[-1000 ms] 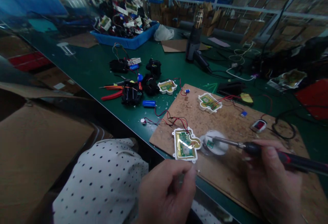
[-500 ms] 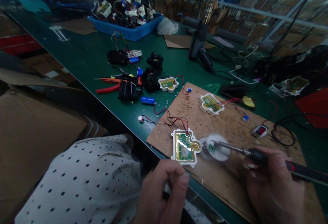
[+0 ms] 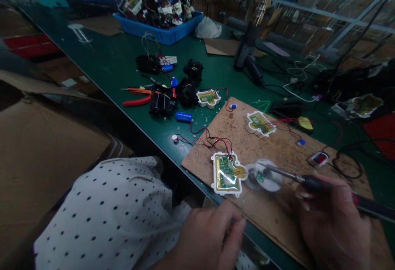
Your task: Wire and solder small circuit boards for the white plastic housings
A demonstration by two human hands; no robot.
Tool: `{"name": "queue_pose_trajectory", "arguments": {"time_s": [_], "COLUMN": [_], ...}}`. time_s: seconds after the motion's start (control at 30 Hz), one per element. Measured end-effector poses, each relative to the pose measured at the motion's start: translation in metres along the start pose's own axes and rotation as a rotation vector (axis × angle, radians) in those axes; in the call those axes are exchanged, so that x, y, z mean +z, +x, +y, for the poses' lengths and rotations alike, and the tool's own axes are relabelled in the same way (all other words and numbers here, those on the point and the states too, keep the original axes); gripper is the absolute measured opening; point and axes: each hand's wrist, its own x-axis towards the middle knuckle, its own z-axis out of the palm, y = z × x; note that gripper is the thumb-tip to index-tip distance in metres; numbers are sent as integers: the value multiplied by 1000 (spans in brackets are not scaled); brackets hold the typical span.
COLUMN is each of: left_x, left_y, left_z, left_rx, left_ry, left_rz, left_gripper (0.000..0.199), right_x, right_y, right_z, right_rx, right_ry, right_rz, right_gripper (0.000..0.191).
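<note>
My right hand (image 3: pixel 336 216) is wrapped round a soldering iron (image 3: pixel 314 182), whose metal tip points left over a white round piece (image 3: pixel 272 179) bearing a small green board. Left of that piece lies a white-framed circuit board (image 3: pixel 227 175) under a glossy fill, with red and black wires running from its top. My left hand (image 3: pixel 212 233) is closed at the board's near edge, fingers curled in; what they hold, if anything, is hidden. Both boards rest on a brown worn sheet (image 3: pixel 216 124).
Another white-framed board (image 3: pixel 261 124) lies farther back on the sheet. Black housings (image 3: pixel 162 100), red pliers (image 3: pixel 137 101) and a blue cylinder (image 3: pixel 184 117) lie to the left. Behind are a blue tray of parts (image 3: pixel 160 35) and a heat gun (image 3: pixel 247 52).
My left hand has shifted slightly right and turned, its back now showing more. The view has moved a little, so the bench objects appear farther right. My right hand still grips the iron.
</note>
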Motion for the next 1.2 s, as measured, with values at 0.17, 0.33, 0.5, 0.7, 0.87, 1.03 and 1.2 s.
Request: {"name": "queue_pose_trajectory", "arguments": {"time_s": [0.17, 0.33, 0.5, 0.7, 0.87, 1.03, 1.2], "left_x": [-9, -29, -29, -19, -18, -18, -19], "left_y": [1, 13, 22, 25, 29, 32, 34], "left_z": [8, 21, 23, 19, 20, 22, 22], "left_rx": [66, 176, 269, 308, 329, 309, 292], "left_ry": [41, 269, 475, 486, 517, 513, 494], "left_rz": [184, 344, 378, 443, 478, 485, 491], "left_gripper": [11, 14, 23, 9, 6, 9, 11], "right_x": [-1, -2, -2, -4, -6, -4, -4], "right_y": [-2, -6, -7, -6, -6, -6, -6], "right_z": [0, 2, 1, 3, 3, 2, 2], "right_rx": [42, 19, 10, 5, 6, 12, 11], "right_ry": [45, 24, 25, 23, 24, 24, 22], "right_rz": [-18, 11, 16, -13, -38, -32, -41], "right_gripper": [35, 33, 33, 30, 26, 24, 22]}}
